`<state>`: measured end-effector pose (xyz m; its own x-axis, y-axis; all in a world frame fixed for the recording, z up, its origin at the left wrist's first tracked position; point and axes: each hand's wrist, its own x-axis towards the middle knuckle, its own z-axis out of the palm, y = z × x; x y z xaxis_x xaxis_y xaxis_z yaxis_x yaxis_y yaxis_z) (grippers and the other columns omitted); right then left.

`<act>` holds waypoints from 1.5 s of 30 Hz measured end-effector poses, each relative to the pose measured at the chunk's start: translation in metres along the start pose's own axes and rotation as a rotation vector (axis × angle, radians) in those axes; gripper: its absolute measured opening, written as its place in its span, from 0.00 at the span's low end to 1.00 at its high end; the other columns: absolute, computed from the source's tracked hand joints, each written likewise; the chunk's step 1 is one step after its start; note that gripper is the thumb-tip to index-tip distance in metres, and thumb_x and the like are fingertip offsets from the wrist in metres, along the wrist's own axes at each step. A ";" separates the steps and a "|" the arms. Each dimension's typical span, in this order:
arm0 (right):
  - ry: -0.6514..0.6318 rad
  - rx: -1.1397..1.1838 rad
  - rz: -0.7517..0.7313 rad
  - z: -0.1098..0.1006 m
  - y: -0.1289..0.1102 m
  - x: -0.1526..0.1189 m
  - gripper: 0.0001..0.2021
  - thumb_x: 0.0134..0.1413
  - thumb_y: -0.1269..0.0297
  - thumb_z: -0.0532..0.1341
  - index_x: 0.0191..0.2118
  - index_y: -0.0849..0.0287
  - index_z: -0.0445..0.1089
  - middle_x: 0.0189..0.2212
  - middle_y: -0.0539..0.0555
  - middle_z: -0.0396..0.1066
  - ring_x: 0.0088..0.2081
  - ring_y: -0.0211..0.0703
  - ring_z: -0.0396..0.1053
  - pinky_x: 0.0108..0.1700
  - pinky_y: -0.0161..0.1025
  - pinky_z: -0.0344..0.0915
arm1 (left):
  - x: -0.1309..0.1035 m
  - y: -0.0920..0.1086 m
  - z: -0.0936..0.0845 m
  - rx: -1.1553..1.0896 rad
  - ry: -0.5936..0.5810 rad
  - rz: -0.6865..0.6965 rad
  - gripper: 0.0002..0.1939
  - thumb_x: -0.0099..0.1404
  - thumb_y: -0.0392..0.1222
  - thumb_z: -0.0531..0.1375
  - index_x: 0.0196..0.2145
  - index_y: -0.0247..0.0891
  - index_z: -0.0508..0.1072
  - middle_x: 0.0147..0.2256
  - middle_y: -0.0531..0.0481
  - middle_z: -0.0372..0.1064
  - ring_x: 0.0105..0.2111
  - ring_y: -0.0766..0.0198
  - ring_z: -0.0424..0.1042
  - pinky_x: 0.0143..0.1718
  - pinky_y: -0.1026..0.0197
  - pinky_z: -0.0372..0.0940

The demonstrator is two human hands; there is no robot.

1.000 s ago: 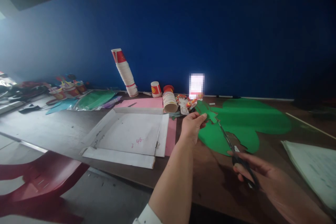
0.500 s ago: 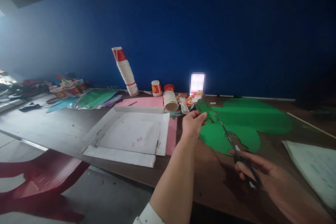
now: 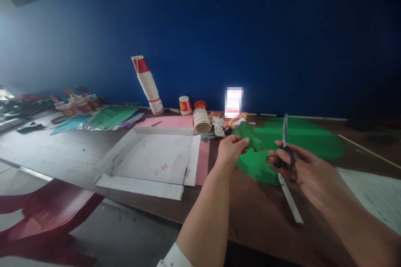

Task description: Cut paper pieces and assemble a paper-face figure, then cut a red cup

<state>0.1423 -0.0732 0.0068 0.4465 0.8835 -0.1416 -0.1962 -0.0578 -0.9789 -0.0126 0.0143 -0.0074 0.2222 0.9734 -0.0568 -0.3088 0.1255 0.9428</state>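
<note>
Pinched between the thumb and fingers of my left hand (image 3: 230,150) is a green paper cutout (image 3: 253,138) with dark outlines and a jagged edge. My right hand (image 3: 300,162) grips a pair of scissors (image 3: 285,137) by the black handles. The blades point upward and look closed, to the right of the cutout and apart from it. Beneath both hands lie large rounded green paper sheets (image 3: 303,135). A narrow white strip (image 3: 290,200) lies on the table just below my right hand.
A flattened white cardboard box (image 3: 147,156) rests on pink paper (image 3: 203,156) at the left. Behind stand a leaning stack of paper cups (image 3: 149,87), a single cup (image 3: 185,105) and a lying cup stack (image 3: 202,120). White paper (image 3: 369,192) and a thin stick (image 3: 366,150) lie right.
My right hand has moved up and turned the scissors from slanting to nearly upright. The white strip below it now shows. My left hand has turned the cutout slightly and lowered it.
</note>
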 end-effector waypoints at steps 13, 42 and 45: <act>-0.062 0.044 0.105 0.017 0.003 0.026 0.18 0.35 0.65 0.76 0.38 0.55 0.79 0.28 0.48 0.77 0.26 0.36 0.74 0.22 0.25 0.70 | 0.000 -0.002 0.000 0.061 0.009 0.003 0.12 0.53 0.41 0.66 0.22 0.36 0.67 0.20 0.55 0.63 0.22 0.70 0.65 0.26 0.67 0.58; -0.041 -0.113 -0.158 0.007 0.019 0.031 0.27 0.37 0.54 0.75 0.47 0.53 0.77 0.29 0.49 0.77 0.33 0.44 0.75 0.27 0.32 0.69 | 0.005 -0.016 -0.007 0.355 -0.050 0.031 0.15 0.53 0.45 0.65 0.20 0.37 0.64 0.19 0.55 0.62 0.20 0.71 0.59 0.23 0.66 0.52; -0.067 -0.145 -0.181 0.006 0.018 0.028 0.28 0.38 0.54 0.74 0.49 0.53 0.76 0.29 0.49 0.77 0.36 0.44 0.75 0.32 0.34 0.70 | 0.005 -0.016 -0.007 0.346 -0.048 0.015 0.15 0.53 0.45 0.65 0.19 0.37 0.64 0.18 0.55 0.62 0.20 0.70 0.60 0.23 0.66 0.53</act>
<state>0.1455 -0.0468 -0.0140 0.4034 0.9140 0.0431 0.0113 0.0421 -0.9990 -0.0130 0.0181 -0.0251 0.2655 0.9635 -0.0340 0.0173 0.0305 0.9994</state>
